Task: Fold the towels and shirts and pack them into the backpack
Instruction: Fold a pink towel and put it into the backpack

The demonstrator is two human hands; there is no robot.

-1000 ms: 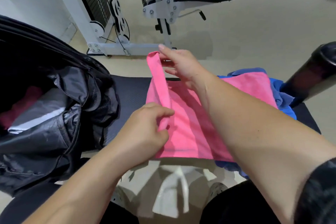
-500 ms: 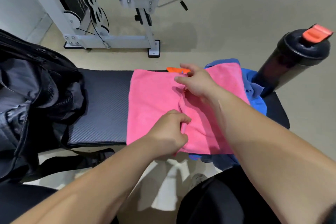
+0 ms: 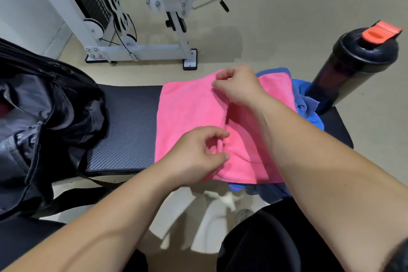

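Observation:
A pink towel [image 3: 189,117] lies on the black bench [image 3: 123,130], one side folded over so its edge runs down the middle. My left hand [image 3: 196,157] pinches that edge near the front of the bench. At the far end of the same edge, my right hand [image 3: 239,86] pinches the cloth with curled fingers. Blue garments [image 3: 309,106] lie under the towel and stick out at its right and front. The open black backpack [image 3: 48,121] stands at the left end of the bench, with folded cloth partly visible inside.
A black shaker bottle [image 3: 353,73] with an orange cap stands at the bench's right end, beside the blue garments. A white cable machine [image 3: 136,48] with a black seat stands on the floor beyond the bench. My dark-clothed legs are below.
The raised left edge of the pink towel has been carried right and laid down over the towel's middle. Both hands went down with it and stay at the fold's edge.

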